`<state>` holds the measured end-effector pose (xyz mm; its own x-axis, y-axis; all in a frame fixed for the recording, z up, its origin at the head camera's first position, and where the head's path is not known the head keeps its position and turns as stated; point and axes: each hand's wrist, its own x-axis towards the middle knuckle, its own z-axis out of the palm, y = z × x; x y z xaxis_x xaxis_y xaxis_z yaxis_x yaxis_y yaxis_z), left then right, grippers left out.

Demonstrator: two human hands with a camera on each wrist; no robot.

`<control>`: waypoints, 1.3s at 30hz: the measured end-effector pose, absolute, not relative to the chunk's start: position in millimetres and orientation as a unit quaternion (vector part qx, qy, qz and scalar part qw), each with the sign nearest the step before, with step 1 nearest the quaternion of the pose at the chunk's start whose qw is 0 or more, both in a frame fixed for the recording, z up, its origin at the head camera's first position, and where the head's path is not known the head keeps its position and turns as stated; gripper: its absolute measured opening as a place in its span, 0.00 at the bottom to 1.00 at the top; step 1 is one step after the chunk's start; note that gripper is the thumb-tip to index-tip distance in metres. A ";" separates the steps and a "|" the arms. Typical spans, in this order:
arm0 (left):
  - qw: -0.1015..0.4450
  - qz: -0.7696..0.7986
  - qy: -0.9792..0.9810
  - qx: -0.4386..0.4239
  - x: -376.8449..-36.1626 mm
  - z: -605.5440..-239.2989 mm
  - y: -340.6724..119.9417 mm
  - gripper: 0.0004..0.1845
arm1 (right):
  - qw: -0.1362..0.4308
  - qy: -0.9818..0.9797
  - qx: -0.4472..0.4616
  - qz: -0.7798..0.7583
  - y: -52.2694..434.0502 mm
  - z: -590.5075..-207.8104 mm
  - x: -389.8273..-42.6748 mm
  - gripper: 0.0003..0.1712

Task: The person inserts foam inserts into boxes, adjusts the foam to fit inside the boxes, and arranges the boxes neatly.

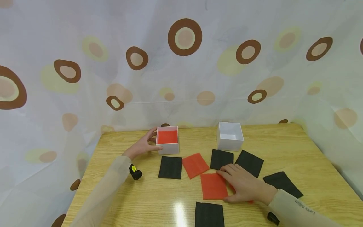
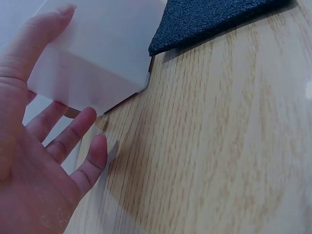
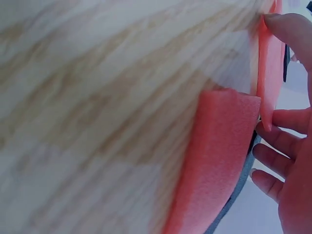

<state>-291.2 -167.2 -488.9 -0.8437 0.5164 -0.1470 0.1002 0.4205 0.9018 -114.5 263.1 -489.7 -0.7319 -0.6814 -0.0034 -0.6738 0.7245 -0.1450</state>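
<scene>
My left hand [image 1: 144, 145] is at the left side of a white box [image 1: 168, 148], thumb on its front face, other fingers round its far side. Inside that box a red foam square [image 1: 168, 137] shows. My right hand [image 1: 244, 184] pinches a red foam square [image 1: 214, 186] between thumb and fingertips; in the right wrist view this square [image 3: 270, 68] is held by its edges. Another red foam square [image 3: 219, 146] lies partly beneath the right hand, mostly hidden in the head view. A third red square [image 1: 195, 165] lies tilted to the left.
A second white box [image 1: 230, 137] stands at the back, right of centre. Black foam squares lie about: one below the left box [image 1: 170, 167], others near the right box [image 1: 221, 159], at the right [image 1: 283, 183] and at the front [image 1: 209, 215]. A patterned curtain [image 1: 181, 78] hangs behind.
</scene>
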 end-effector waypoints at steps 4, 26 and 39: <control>0.205 0.502 0.818 0.191 -291.4 -488.7 -167.2 0.59 | 0.043 0.930 -0.360 -0.059 263.5 -490.6 -115.4 0.59; 0.201 0.499 0.821 0.193 -291.2 -489.7 -166.6 0.58 | -0.012 0.916 -0.400 -0.039 262.6 -487.3 -114.5 0.45; 0.199 0.500 0.820 0.197 -292.0 -490.0 -166.5 0.58 | -0.065 0.910 -0.404 -0.058 266.9 -464.0 -134.0 0.44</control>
<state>-292.0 -166.5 -490.0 -0.8436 0.5212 -0.1291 0.1235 0.4223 0.8980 -134.0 266.9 -464.0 -0.6646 -0.7285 0.1659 -0.7437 0.6664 -0.0530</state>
